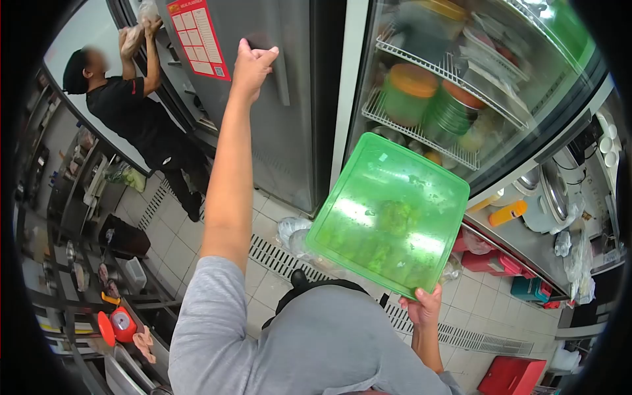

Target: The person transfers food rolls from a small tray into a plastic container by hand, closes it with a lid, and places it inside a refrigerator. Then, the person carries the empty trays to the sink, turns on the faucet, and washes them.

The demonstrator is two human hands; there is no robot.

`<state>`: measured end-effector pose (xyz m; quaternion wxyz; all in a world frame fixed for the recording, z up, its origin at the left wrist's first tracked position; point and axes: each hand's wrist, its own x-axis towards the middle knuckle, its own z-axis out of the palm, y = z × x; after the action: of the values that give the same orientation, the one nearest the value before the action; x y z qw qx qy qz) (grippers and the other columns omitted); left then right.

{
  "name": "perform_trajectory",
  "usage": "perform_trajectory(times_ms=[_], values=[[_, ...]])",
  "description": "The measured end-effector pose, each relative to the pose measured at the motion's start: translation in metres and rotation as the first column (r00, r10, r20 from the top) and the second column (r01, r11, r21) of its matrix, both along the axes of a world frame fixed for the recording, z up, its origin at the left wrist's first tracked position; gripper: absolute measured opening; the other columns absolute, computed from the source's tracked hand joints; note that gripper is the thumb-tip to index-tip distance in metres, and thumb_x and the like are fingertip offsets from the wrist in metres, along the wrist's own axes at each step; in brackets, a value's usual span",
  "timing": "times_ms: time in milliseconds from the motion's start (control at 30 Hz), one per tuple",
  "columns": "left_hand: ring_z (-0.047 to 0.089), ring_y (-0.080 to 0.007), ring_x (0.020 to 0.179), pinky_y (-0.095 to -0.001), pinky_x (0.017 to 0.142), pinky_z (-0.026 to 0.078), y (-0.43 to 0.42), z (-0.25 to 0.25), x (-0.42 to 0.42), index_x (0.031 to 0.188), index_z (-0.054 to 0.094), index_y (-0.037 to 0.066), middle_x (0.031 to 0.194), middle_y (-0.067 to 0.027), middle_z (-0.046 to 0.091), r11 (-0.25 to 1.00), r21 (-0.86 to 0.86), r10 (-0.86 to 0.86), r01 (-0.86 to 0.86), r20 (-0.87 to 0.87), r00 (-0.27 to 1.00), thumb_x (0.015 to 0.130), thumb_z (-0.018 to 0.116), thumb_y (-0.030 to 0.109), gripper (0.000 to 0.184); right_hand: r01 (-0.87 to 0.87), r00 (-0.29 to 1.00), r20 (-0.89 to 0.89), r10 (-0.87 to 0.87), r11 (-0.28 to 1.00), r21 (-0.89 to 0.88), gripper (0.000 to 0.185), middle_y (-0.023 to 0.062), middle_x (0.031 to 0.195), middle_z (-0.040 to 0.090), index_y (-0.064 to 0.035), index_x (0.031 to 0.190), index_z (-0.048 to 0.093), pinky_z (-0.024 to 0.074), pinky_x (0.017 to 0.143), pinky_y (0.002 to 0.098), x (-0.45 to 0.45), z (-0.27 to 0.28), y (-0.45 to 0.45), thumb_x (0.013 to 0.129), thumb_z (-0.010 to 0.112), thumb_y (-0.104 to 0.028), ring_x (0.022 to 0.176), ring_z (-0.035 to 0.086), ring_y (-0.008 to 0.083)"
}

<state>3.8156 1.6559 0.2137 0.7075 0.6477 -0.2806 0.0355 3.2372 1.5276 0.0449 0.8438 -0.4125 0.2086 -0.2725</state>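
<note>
Head view: nearest is the wearer's grey shirt (316,336), bent over the tiled floor. The right grip (424,306) pinches the near corner of a green box (388,210), thumb on top and fingers beneath. The box is tilted in front of the body, and leafy green shapes show faintly through its lid. The left arm stretches forward, and its grip (255,69) is half curled right by the handle (283,82) of a steel fridge (289,145); whether the fingers close around the handle, I cannot tell. Under the box runs a floor grate (280,257), with clear bags (294,237) beside it. Low on the left sits a red scale (123,322). On the right, a bench (497,234) carries a yellow bottle (507,212). Beyond the box, a glass-front fridge holds tubs on wire racks (454,69), one with an orange lid (411,78). A red sheet (204,39) is fixed to the steel door. Farther left, a person in black (125,105) raises both hands to a pale bag (149,11).
</note>
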Motion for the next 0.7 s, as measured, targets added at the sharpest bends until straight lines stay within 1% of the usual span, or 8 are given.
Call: perform_trajectory(times_ms=[167, 267, 300, 333, 367, 400, 500, 700], values=[[0.057, -0.0149, 0.091, -0.031, 0.08, 0.051, 0.0, -0.004, -0.005, 0.156, 0.003, -0.014, 0.092, -0.0069, 0.059, 0.984, 0.091, 0.14, -0.15, 0.112, 0.984, 0.086, 0.079, 0.022, 0.11, 0.036, 0.999, 0.031, -0.036, 0.999, 0.007, 0.038, 0.0226, 0.092, 0.072, 0.01, 0.111, 0.057, 0.057, 0.043, 0.033, -0.008, 0.0, 0.021, 0.084, 0.076, -0.009, 0.057, 0.07, 0.0276], [0.048, -0.0079, 0.075, -0.0238, 0.066, 0.044, 0.038, -0.004, -0.03, 0.156, 0.015, -0.01, 0.079, 0.0014, 0.051, 0.988, -0.008, 0.156, -0.157, 0.144, 0.977, 0.087, 0.081, 0.028, 0.103, 0.02, 0.998, 0.056, -0.022, 0.999, 0.026, 0.039, 0.023, 0.093, 0.072, 0.0107, 0.112, 0.058, 0.057, 0.042, 0.0331, -0.009, 0.007, 0.025, 0.084, 0.076, -0.009, 0.057, 0.07, 0.0279], [0.055, -0.0113, 0.085, -0.0264, 0.079, 0.048, 0.06, -0.008, -0.029, 0.157, 0.013, -0.009, 0.089, -0.0026, 0.057, 0.986, -0.013, 0.164, -0.164, 0.12, 0.979, 0.089, 0.08, 0.03, 0.103, -0.001, 0.998, 0.064, -0.001, 0.999, 0.035, 0.04, 0.023, 0.093, 0.072, 0.0108, 0.113, 0.058, 0.0574, 0.043, 0.0332, -0.006, 0.005, 0.026, 0.084, 0.076, -0.009, 0.058, 0.07, 0.0279], [0.057, -0.0181, 0.113, -0.0307, 0.101, 0.043, 0.078, -0.01, -0.043, 0.157, 0.013, -0.01, 0.12, -0.0117, 0.061, 0.981, -0.13, 0.151, -0.142, 0.062, 0.987, 0.093, 0.076, 0.031, 0.099, -0.027, 0.997, 0.07, 0.024, 0.999, 0.04, 0.041, 0.023, 0.094, 0.072, 0.011, 0.114, 0.058, 0.0577, 0.043, 0.0333, -0.003, 0.003, 0.025, 0.084, 0.076, -0.01, 0.058, 0.071, 0.0279], [0.044, -0.0237, 0.138, -0.035, 0.117, 0.03, 0.097, -0.01, -0.055, 0.158, 0.013, -0.008, 0.15, -0.0184, 0.045, 0.966, -0.24, 0.098, -0.096, -0.002, 0.995, 0.096, 0.073, 0.031, 0.095, -0.056, 0.996, 0.072, 0.053, 0.998, 0.042, 0.041, 0.023, 0.094, 0.072, 0.0112, 0.115, 0.058, 0.0581, 0.044, 0.0334, -0.001, 0.002, 0.023, 0.084, 0.076, -0.01, 0.059, 0.071, 0.028], [0.04, -0.0254, 0.143, -0.0356, 0.119, 0.027, 0.122, -0.007, -0.065, 0.159, 0.014, -0.006, 0.157, -0.02, 0.038, 0.96, -0.245, 0.119, -0.139, -0.093, 0.988, 0.098, 0.07, 0.032, 0.091, -0.092, 0.993, 0.074, 0.088, 0.994, 0.053, 0.041, 0.0229, 0.095, 0.072, 0.0112, 0.115, 0.058, 0.0584, 0.045, 0.0335, 0.003, 0.002, 0.021, 0.084, 0.075, -0.01, 0.06, 0.071, 0.0279], [0.05, -0.0183, 0.133, -0.0339, 0.112, 0.038, 0.204, -0.025, -0.05, 0.152, 0.035, -0.004, 0.145, -0.0082, 0.054, 0.913, -0.388, 0.079, -0.123, -0.129, 0.988, 0.104, 0.061, 0.031, 0.065, -0.205, 0.976, 0.086, 0.199, 0.977, 0.061, 0.042, 0.0232, 0.095, 0.072, 0.0115, 0.117, 0.058, 0.059, 0.045, 0.0339, 0.03, 0.003, 0.017, 0.085, 0.075, -0.011, 0.06, 0.071, 0.0284], [0.061, -0.0171, 0.117, -0.0327, 0.1, 0.049, 0.329, -0.047, -0.028, 0.141, 0.053, 0.004, 0.129, -0.0048, 0.064, 0.856, -0.484, 0.132, -0.18, -0.131, 0.982, 0.108, 0.053, 0.032, 0.043, -0.391, 0.916, 0.097, 0.389, 0.92, 0.003, 0.044, 0.0244, 0.093, 0.071, 0.013, 0.118, 0.058, 0.0597, 0.046, 0.0342, 0.118, 0.041, 0.03, 0.085, 0.073, -0.012, 0.061, 0.072, 0.0301]])
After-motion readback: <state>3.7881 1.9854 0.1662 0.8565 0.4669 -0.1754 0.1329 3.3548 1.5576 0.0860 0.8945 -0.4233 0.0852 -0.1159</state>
